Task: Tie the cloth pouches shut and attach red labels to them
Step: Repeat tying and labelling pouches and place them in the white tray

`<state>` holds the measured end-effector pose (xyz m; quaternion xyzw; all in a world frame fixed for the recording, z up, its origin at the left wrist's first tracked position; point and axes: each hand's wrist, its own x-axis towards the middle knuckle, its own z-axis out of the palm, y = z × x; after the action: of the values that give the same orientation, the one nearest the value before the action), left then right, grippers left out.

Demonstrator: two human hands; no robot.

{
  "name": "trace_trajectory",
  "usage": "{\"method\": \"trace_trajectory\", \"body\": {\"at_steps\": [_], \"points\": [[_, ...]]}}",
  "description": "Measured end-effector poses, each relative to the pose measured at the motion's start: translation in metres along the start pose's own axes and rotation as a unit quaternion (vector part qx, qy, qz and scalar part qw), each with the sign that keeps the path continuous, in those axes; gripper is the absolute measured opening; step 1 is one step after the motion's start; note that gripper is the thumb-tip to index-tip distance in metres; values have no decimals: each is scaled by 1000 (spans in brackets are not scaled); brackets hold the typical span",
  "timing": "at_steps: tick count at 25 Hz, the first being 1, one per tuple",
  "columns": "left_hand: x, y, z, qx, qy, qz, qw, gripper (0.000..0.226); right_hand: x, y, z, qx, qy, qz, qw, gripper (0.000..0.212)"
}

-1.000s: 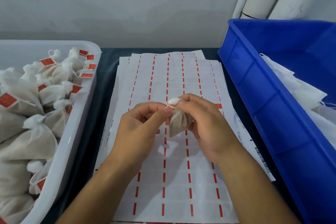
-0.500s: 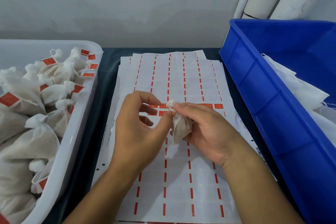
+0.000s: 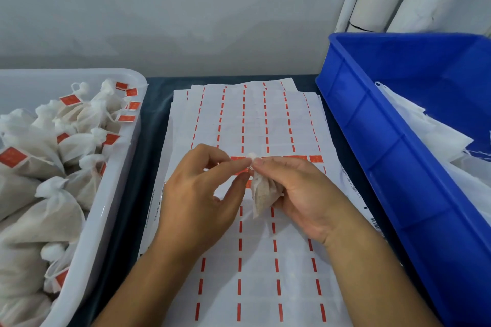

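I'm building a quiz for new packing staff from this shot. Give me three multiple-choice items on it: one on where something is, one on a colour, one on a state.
1. Where do the pouches that already carry red labels lie?
A. In the white tub on the left
B. In the blue bin on the right
C. On the label sheets

2. What colour is the bin at the right edge?
A. Green
B. Blue
C. Grey

3. How is the pouch in the middle held?
A. It lies loose on the sheets
B. The left hand alone holds it
C. The right hand grips it while the left hand pinches at its neck

Answers:
1 A: the labelled pouches fill the white tub.
2 B: the bin is blue.
3 C: the right hand wraps the pouch, and the left hand pinches at its top, above the label sheets.
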<state>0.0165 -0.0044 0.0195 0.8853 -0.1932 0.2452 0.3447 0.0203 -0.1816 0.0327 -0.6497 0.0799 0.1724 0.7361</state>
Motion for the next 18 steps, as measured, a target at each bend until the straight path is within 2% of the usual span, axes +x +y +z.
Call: {"method": "trace_trajectory", "body": {"at_steps": [6,11,14,18], "points": [[5,-4,-6,34,-56,63,996,25,-1,-2,-7,-68,0,19,997,24],[6,-5,-10,34,-91,77,992,29,-5,-5,-7,-142,-12,-1,990,23],[5,-4,-10,10,-126,38,991,25,-7,-7,-10,-170,-17,-16,985,23],[3,2,-10,-81,-156,-73,982,11,-8,-7,-12,-185,-37,-39,981,27]]}}
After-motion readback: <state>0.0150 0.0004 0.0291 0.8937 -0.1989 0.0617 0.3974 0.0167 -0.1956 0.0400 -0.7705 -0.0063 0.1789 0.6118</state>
